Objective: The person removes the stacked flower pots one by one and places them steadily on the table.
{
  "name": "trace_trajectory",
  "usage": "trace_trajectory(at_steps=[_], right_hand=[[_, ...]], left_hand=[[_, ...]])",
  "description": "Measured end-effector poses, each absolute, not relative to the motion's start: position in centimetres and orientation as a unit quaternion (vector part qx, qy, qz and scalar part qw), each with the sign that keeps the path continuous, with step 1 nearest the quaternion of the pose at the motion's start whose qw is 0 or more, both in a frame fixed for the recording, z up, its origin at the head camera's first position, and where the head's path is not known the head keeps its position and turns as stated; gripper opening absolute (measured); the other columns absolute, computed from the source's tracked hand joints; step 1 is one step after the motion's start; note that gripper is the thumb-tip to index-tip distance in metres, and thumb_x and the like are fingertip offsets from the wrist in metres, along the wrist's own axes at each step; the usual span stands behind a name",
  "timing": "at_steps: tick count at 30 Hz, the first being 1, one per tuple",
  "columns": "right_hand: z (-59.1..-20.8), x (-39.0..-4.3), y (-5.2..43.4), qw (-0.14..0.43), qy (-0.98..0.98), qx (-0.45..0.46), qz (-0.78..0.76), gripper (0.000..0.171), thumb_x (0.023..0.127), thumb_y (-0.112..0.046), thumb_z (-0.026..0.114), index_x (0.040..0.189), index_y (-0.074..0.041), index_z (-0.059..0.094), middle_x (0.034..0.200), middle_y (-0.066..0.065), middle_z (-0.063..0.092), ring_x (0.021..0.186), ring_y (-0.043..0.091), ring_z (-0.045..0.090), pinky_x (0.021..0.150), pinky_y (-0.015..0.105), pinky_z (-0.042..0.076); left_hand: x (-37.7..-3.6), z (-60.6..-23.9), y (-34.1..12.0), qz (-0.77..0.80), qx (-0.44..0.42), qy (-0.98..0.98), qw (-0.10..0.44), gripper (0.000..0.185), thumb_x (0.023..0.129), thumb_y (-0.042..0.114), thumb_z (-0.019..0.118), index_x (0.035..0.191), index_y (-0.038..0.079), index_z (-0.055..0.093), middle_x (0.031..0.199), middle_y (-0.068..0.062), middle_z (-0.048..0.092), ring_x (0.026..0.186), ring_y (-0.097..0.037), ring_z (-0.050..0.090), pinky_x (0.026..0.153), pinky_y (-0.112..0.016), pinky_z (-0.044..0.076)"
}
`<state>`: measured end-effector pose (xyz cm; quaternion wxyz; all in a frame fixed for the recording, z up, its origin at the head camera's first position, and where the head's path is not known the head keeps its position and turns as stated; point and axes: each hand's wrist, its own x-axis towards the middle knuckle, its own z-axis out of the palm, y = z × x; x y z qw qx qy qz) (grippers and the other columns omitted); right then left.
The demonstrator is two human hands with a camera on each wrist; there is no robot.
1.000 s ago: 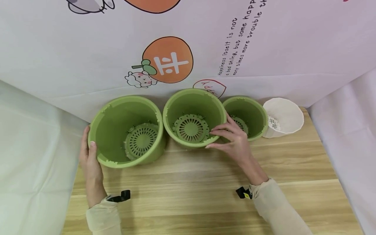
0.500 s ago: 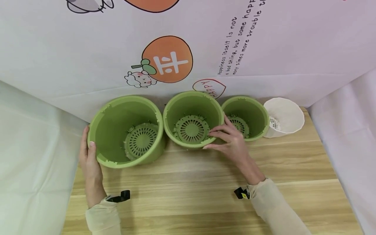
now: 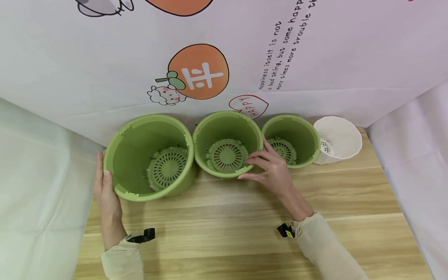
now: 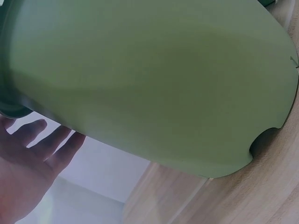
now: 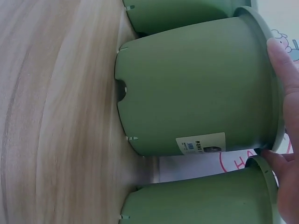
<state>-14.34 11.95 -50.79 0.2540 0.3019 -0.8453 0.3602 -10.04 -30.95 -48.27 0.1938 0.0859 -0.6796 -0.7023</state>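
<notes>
Three green pots with slotted inner grates stand in a row at the table's back. My left hand (image 3: 103, 166) lies flat against the left outer wall of the large pot (image 3: 140, 144), fingers (image 4: 37, 140) straight and thumb at its rim. My right hand (image 3: 253, 165) pinches the near right rim of the middle pot (image 3: 224, 128), thumb outside and fingers (image 5: 280, 60) over the edge. The middle pot (image 5: 196, 88) stands upright on the wood, close between the large pot (image 5: 187, 11) and the small pot (image 5: 201, 200). The small pot (image 3: 297, 130) sits just right of my fingers.
A white faceted pot (image 3: 341, 134) stands right of the small pot. The printed backdrop (image 3: 224, 46) hangs directly behind the row. White cloth (image 3: 42, 175) drapes past the left and right edges of the wooden table (image 3: 227, 233).
The middle pot has come down and slid a little left, closer to the large pot, with my right hand still on its rim. My left hand and the large pot have barely moved.
</notes>
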Motion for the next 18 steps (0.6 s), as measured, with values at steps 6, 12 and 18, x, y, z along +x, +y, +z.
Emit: trace_trajectory(at_steps=[6,12,18], right_hand=[[-50.6,-14.3,12.0,0.237,-0.859,0.306,0.336,0.053,0.071,-0.054,0.08,0.089,-0.004,0.077,0.101,0.011,0.074,0.113,0.035,0.064,0.116,0.053,0.028],[-50.5,-14.0,12.2,0.228,-0.884,0.296,0.282,0.067,0.077,-0.063,0.072,0.113,-0.006,0.074,0.13,0.012,0.065,0.135,0.046,0.042,0.118,0.055,0.021],[-50.3,-13.8,12.3,0.224,-0.896,0.294,0.246,0.072,0.074,-0.059,0.076,0.125,-0.008,0.069,0.139,0.013,0.058,0.136,0.049,0.039,0.118,0.06,0.015]], left_hand=[[-9.8,-48.2,-30.9,-0.703,0.085,-0.679,0.194,0.05,0.106,0.025,0.042,0.155,0.02,0.033,0.163,-0.001,0.025,0.15,-0.019,0.019,0.12,-0.025,0.018],[-9.6,-47.8,-30.8,-0.656,0.078,-0.721,0.209,0.049,0.105,0.02,0.041,0.154,0.018,0.035,0.164,-0.001,0.024,0.151,-0.018,0.016,0.12,-0.023,0.013],[-9.4,-47.2,-30.2,-0.569,0.055,-0.787,0.232,0.049,0.106,0.027,0.044,0.153,0.015,0.037,0.165,-0.004,0.019,0.152,-0.019,0.013,0.121,-0.028,0.009]])
